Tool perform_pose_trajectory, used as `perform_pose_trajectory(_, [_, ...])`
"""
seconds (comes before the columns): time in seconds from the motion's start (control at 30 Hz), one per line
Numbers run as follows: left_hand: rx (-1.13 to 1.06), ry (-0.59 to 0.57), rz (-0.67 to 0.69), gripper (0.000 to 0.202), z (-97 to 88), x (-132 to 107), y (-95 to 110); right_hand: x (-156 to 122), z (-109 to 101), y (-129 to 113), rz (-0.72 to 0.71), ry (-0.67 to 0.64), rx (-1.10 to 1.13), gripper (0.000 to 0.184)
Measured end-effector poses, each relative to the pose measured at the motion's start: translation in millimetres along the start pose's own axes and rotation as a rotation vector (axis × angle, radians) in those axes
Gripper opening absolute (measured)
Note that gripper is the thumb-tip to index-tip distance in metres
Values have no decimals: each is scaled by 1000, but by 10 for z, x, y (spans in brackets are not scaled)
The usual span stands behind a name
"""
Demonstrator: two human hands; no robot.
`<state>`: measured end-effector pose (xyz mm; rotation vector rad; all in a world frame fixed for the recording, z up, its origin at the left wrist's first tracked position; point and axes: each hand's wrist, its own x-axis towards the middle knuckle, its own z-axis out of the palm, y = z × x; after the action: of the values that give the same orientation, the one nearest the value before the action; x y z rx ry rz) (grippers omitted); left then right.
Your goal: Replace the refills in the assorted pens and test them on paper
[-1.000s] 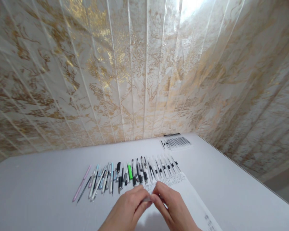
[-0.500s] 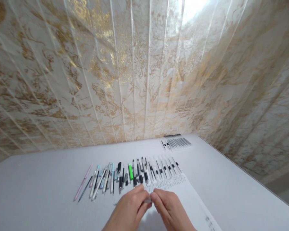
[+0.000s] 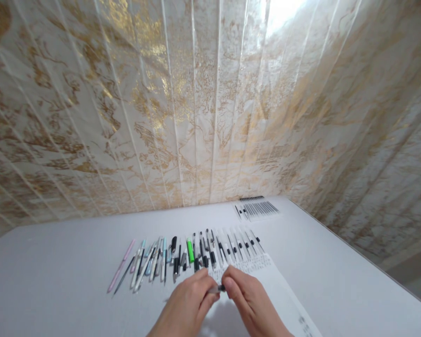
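Low in the middle of the view, my left hand grips a pen with a greyish, see-through barrel. Its dark end points to the right, where the fingertips of my right hand close on it. Most of the barrel is hidden inside my left hand. Under and beyond both hands lies a sheet of paper with handwriting along its top. Just past the fingers are several clear and black pen parts and a bright green pen piece.
To the left, a pink pen lies beside several white, pale blue and black pens. Further right is a row of slim clear pieces with black parts. Several refills lie near the gold-patterned curtain at the back of the white table.
My right hand has shifted slightly right, away from the left, so more of the pen and its dark end shows between them. The items on the table have not moved.
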<state>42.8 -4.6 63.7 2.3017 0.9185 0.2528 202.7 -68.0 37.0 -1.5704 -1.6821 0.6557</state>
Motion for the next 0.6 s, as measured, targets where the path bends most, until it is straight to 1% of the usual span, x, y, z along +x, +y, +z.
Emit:
perform_pose_trajectory(0.07, [9,10,-12,22,5,-1,-4,6,0,-6,-40,6,-13,32])
perform_pose_trajectory(0.1, [13,7,-16,23,8,-3,-4,10,8,-3,-50,9,-22,32])
perform_pose_trajectory(0.23, [13,-23,2,21,16,-6,-4,13,35,23,-7,32,-5,49])
perform_pose_trajectory(0.3, [9,-8,1,22,16,-4,-16,5,24,22,-5,40,14,48])
perform_pose_trajectory(0.4, [12,25,-3,22,19,-3,-36,-2,17,19,-54,34,-7,36])
perform_pose_trajectory(0.43, [18,29,0,22,21,-3,-39,-2,24,24,-57,34,-18,35])
perform_pose_trajectory(0.53, [31,13,0,21,26,-4,-34,4,53,43,-1,31,-15,46])
perform_pose_trajectory(0.6, [21,12,-7,21,26,-2,-31,8,52,43,31,19,14,48])
